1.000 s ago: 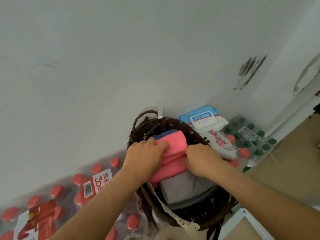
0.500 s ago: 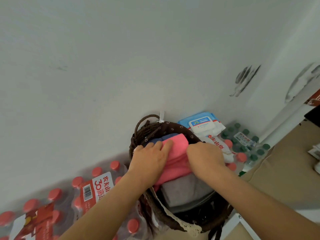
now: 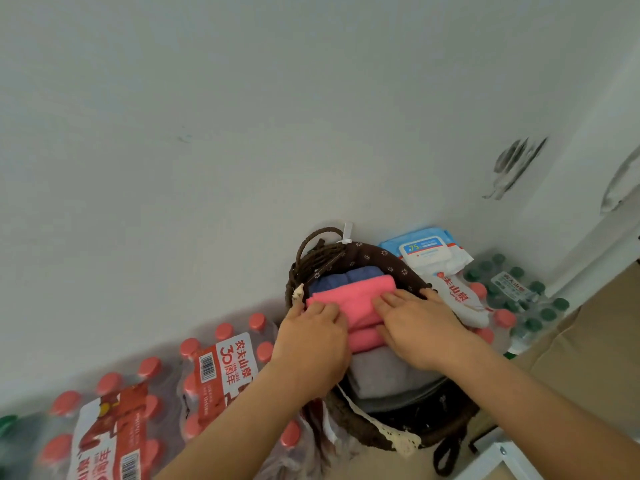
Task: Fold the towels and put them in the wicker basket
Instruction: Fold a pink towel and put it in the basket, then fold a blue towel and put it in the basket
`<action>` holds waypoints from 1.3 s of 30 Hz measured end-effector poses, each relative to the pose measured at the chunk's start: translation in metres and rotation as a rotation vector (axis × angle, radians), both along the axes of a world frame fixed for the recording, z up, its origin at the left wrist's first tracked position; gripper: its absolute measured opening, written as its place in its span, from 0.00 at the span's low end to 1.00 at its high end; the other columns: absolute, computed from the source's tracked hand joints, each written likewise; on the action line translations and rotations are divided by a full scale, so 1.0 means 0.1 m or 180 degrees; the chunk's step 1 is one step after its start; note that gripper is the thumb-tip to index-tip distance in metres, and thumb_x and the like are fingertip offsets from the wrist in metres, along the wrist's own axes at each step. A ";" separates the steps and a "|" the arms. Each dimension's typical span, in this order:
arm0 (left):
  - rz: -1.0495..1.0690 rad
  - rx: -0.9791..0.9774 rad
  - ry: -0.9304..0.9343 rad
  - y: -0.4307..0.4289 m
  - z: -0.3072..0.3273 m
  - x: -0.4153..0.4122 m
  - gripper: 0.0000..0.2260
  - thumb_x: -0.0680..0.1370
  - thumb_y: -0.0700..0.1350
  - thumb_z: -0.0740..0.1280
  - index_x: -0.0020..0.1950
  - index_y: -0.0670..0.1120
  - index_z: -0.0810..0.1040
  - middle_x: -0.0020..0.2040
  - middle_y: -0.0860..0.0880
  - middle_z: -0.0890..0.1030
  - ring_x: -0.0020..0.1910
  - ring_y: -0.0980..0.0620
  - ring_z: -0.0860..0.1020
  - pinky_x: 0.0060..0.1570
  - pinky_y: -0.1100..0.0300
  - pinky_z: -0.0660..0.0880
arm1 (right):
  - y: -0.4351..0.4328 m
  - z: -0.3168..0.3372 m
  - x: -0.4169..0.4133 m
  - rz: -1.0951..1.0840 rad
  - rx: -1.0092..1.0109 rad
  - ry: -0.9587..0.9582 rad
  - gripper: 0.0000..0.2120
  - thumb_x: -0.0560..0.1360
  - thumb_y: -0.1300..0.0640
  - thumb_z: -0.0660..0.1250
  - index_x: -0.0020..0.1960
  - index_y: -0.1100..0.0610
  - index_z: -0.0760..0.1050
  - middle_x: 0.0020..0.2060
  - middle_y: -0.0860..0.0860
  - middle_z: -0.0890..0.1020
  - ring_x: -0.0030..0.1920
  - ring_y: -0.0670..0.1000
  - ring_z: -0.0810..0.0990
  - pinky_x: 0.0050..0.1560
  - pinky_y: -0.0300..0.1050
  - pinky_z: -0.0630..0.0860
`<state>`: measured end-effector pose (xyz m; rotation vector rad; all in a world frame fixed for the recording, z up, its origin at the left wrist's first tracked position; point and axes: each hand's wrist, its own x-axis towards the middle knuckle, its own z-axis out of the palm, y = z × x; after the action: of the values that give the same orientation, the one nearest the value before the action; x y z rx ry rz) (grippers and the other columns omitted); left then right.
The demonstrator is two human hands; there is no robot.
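Observation:
A dark brown wicker basket with a patterned fabric lining stands on the floor against the white wall. Inside it lies a folded pink towel between a blue towel at the back and a grey towel at the front. My left hand rests palm down on the pink towel's left end. My right hand lies flat on its right part, fingers stretched out and slightly apart. Both hands press on the towel without gripping it.
Shrink-wrapped packs of red-capped water bottles lie left of the basket. A blue and white wipes packet and a pack of green-capped bottles sit to its right. A white frame corner shows at the bottom right.
Both hands have gone from clutching the pink towel to lying flat on it. The towel has sunk lower into the basket, and more of the blue towel behind it shows.

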<state>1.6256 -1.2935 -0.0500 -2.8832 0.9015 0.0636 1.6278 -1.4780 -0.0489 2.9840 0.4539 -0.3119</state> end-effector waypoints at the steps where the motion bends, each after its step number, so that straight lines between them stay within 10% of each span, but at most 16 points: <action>1: 0.0038 -0.0079 -0.0008 0.00 0.00 0.01 0.15 0.77 0.51 0.55 0.57 0.47 0.74 0.56 0.48 0.75 0.57 0.45 0.72 0.66 0.46 0.64 | 0.02 0.02 -0.01 -0.0059 0.0029 0.0014 0.23 0.79 0.47 0.53 0.72 0.53 0.61 0.69 0.49 0.67 0.70 0.51 0.63 0.66 0.58 0.59; 13: -0.0121 -0.1882 -0.0236 0.41 0.32 -0.24 0.16 0.77 0.50 0.54 0.50 0.48 0.81 0.46 0.52 0.80 0.46 0.51 0.76 0.45 0.52 0.76 | 0.29 0.54 -0.63 -0.0562 0.1409 -0.0953 0.19 0.77 0.51 0.61 0.68 0.51 0.70 0.65 0.50 0.75 0.64 0.53 0.73 0.62 0.50 0.71; 18: -0.0158 -0.2741 0.0103 0.88 0.44 -0.91 0.06 0.77 0.46 0.65 0.44 0.50 0.82 0.32 0.55 0.80 0.33 0.56 0.75 0.34 0.59 0.71 | 0.80 0.77 -1.52 -0.1033 0.2166 -0.1547 0.13 0.76 0.52 0.60 0.58 0.48 0.78 0.45 0.46 0.83 0.45 0.48 0.80 0.47 0.50 0.77; 22: -0.0367 -0.2911 0.0481 1.36 0.38 -1.47 0.17 0.79 0.52 0.61 0.33 0.45 0.74 0.25 0.52 0.72 0.27 0.54 0.70 0.30 0.58 0.66 | 1.29 0.74 -2.45 -0.1522 0.2452 -0.1826 0.07 0.77 0.54 0.64 0.51 0.46 0.80 0.32 0.45 0.80 0.32 0.46 0.76 0.33 0.43 0.73; 27: -0.0845 -0.3239 0.1188 1.63 0.49 -2.28 0.17 0.81 0.53 0.58 0.32 0.51 0.64 0.27 0.55 0.68 0.27 0.57 0.65 0.30 0.55 0.65 | 1.79 0.76 -3.65 -0.2228 0.2904 -0.1927 0.09 0.77 0.55 0.65 0.48 0.42 0.79 0.33 0.44 0.81 0.32 0.45 0.77 0.32 0.37 0.74; 32: -0.1527 -0.3159 0.1580 1.59 0.66 -3.05 0.09 0.78 0.48 0.60 0.40 0.48 0.73 0.32 0.51 0.73 0.31 0.56 0.70 0.34 0.56 0.69 | 1.95 0.90 -4.68 -0.2808 0.3126 -0.2154 0.08 0.76 0.51 0.63 0.46 0.39 0.79 0.37 0.42 0.83 0.38 0.48 0.81 0.40 0.54 0.80; 39: -0.1956 -0.3028 0.1511 1.53 0.73 -4.27 0.20 0.75 0.32 0.64 0.42 0.60 0.75 0.41 0.57 0.77 0.41 0.55 0.76 0.37 0.69 0.69 | 2.10 1.03 -6.01 -0.2950 0.2682 -0.2357 0.07 0.77 0.53 0.65 0.46 0.42 0.79 0.43 0.35 0.80 0.39 0.42 0.78 0.35 0.31 0.71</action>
<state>1.1987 -1.1406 0.0230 -3.2132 2.4309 0.3552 1.0270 -1.2678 0.0546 3.4461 -1.1445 1.1748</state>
